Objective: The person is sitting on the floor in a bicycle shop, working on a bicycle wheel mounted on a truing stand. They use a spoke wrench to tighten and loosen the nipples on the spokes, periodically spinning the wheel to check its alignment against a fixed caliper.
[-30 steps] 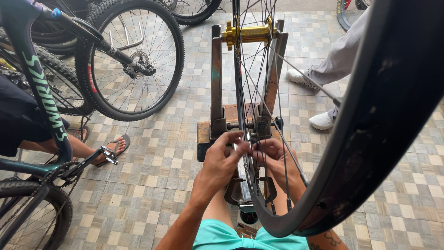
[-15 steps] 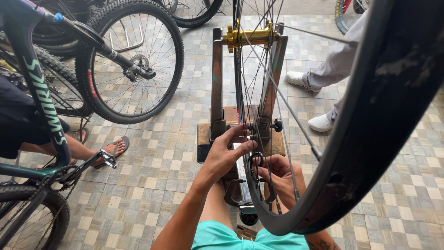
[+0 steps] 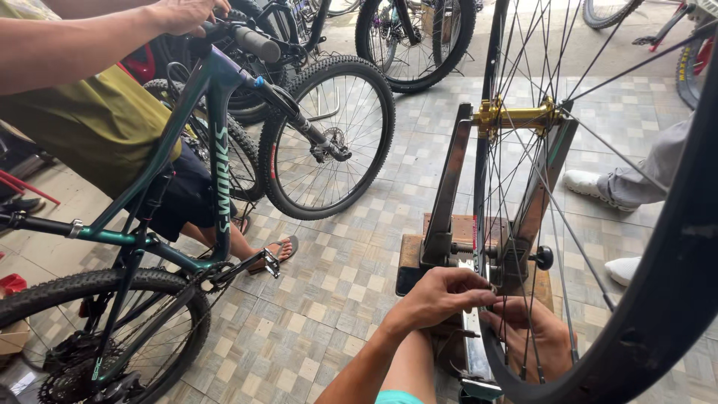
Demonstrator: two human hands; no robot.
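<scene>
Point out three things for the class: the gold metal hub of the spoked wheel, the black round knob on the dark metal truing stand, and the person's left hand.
gold metal hub [image 3: 516,116], head view, on its barrel.
black round knob [image 3: 544,257], head view, on its face.
left hand [image 3: 441,296], head view, on its back, fingertips at the wheel's rim.

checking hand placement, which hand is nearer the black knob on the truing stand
Right. The right hand sits behind the spokes just below the black knob; the left hand is farther left, fingertips at the rim.
</scene>
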